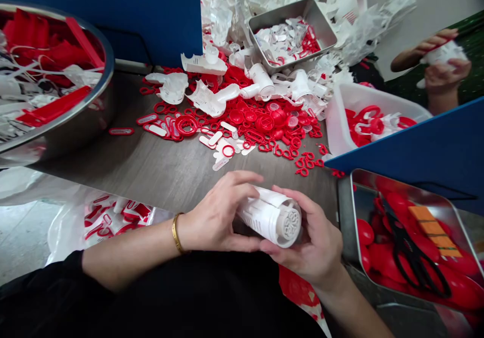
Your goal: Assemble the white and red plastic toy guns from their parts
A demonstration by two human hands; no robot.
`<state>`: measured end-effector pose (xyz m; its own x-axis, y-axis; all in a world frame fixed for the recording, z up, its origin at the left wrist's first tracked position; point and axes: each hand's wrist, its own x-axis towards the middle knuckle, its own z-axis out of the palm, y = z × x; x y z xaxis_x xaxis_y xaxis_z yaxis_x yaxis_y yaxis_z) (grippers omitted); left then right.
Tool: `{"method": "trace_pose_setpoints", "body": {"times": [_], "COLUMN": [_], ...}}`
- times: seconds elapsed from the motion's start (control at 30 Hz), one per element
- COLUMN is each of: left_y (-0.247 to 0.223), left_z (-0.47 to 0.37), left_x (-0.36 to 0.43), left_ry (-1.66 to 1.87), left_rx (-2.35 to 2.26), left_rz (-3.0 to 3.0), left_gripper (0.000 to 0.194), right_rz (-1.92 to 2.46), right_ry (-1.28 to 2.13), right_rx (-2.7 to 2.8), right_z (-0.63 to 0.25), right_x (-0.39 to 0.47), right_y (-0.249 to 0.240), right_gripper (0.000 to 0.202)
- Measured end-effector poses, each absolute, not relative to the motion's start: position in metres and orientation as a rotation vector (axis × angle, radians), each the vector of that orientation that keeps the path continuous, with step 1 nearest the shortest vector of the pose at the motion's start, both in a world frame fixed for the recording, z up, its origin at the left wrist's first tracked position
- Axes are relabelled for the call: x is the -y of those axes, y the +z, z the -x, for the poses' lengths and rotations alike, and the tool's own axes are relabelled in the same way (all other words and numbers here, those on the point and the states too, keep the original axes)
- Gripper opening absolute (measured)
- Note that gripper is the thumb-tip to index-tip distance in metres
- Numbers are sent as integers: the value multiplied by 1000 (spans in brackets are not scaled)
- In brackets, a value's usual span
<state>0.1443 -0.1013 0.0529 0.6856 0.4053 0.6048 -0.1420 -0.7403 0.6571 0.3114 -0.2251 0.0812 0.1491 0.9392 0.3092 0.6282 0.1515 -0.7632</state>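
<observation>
Both hands hold a white plastic cylinder above the near edge of the table, its round end tilted toward me. A raised swirl pattern fills the core at that end, and slots run along its side. My left hand wraps the far left part, its thumb underneath. My right hand grips the other side near the patterned end, fingers curled around it. On the table beyond lie heaped red plastic rings, white label-shaped pieces and broken white plastic shells.
A steel bowl of red and white parts stands left. A metal tray rests on the heap at the back. Right are a white bin, a blue panel, and a tray holding black scissors. Another person's hands work beyond.
</observation>
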Motion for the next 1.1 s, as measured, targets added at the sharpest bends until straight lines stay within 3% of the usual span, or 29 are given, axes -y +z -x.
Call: {"method": "trace_pose_setpoints", "body": {"times": [0.1, 0.2, 0.4, 0.73, 0.9, 1.03, 1.1], "left_y": [58, 63, 68, 80, 78, 76, 77], "left_z": [-144, -143, -139, -138, -143, -135, -128], "left_x": [104, 103, 106, 109, 109, 102, 99], "left_ry": [970, 946, 860, 703, 692, 566, 404], "left_rx": [-222, -220, -174, -266, -345, -356, -355], "left_rz": [-2166, -2171, -2170, -2051, -2140, -2200, -2198], "left_gripper": [53, 53, 46, 49, 53, 84, 77], "right_rz": [1550, 1452, 1453, 1492, 1537, 1449, 1349], "right_ry": [647, 880, 849, 653, 665, 772, 864], "right_rx": [1466, 1431, 1474, 1577, 1541, 1338, 1229], "right_z": [-313, -318, -320, -316, -314, -317, -320], "right_x": [226, 228, 238, 244, 238, 231, 228], "right_y": [80, 83, 89, 84, 84, 80, 77], "right_gripper": [78, 74, 65, 61, 80, 61, 55]}}
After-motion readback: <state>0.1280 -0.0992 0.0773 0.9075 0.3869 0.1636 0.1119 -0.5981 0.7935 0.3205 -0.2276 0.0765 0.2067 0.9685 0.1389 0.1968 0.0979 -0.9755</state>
